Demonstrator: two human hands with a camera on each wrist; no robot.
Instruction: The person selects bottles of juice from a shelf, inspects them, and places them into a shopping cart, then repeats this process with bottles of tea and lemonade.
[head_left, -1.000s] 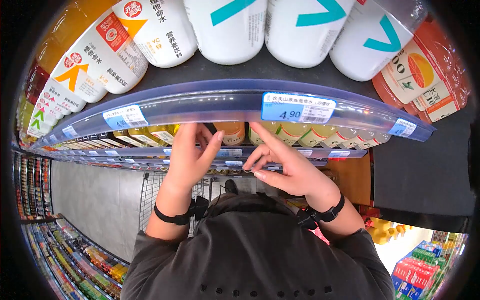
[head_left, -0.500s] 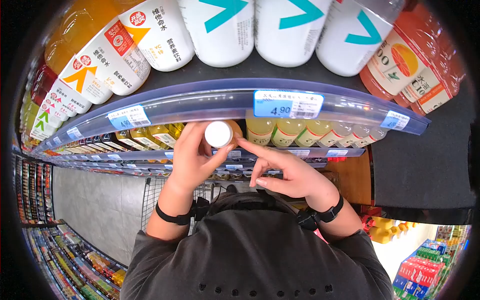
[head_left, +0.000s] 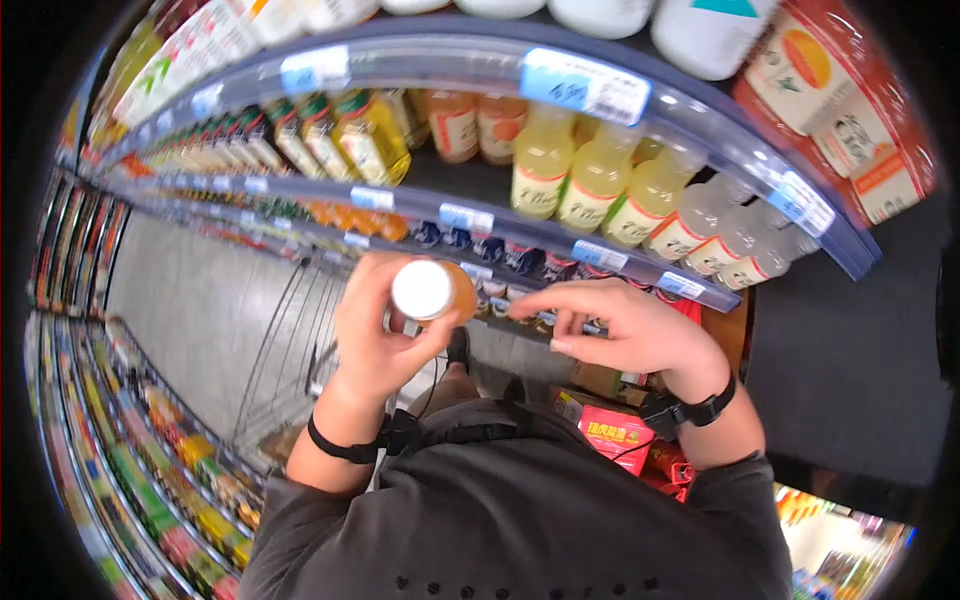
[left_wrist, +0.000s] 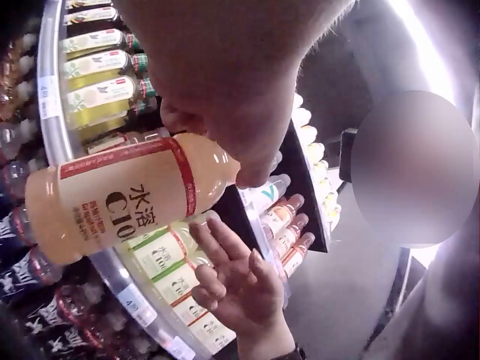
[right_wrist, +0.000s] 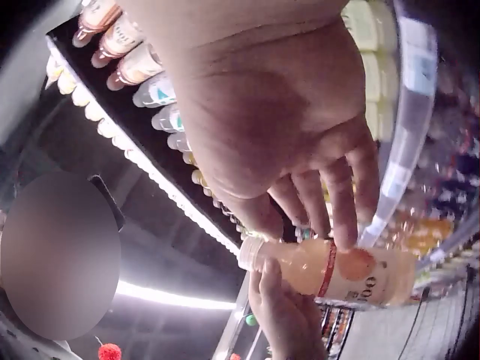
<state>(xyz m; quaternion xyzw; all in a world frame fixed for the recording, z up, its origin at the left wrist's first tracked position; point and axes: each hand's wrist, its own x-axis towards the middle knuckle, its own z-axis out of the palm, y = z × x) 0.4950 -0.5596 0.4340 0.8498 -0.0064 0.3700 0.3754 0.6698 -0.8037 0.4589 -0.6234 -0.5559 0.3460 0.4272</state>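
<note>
An orange-tinted bottle with a white cap (head_left: 422, 290) is in the left hand (head_left: 375, 325), whose fingers and thumb grip it near the neck. The left wrist view shows its label side (left_wrist: 120, 191), printed C100. To the right of the bottle, the right hand (head_left: 630, 325) hovers with its fingers loosely extended and holds nothing. In the right wrist view, the right hand (right_wrist: 277, 120) is close to the bottle (right_wrist: 349, 274); whether a fingertip touches it cannot be told there, while the head view has a gap between them.
Curved shelves hold yellow-green bottles (head_left: 600, 190), orange ones (head_left: 455, 125) and large white ones above. A blue price rail (head_left: 440, 60) runs across the upper shelf. A wire cart (head_left: 275, 350) stands at the lower left, and a red box (head_left: 612, 435) lies low near the body.
The left hand has brought the bottle out from beside the shelf and down toward the body. The right hand has moved away from the bottle. The head view has shifted, showing more lower shelves.
</note>
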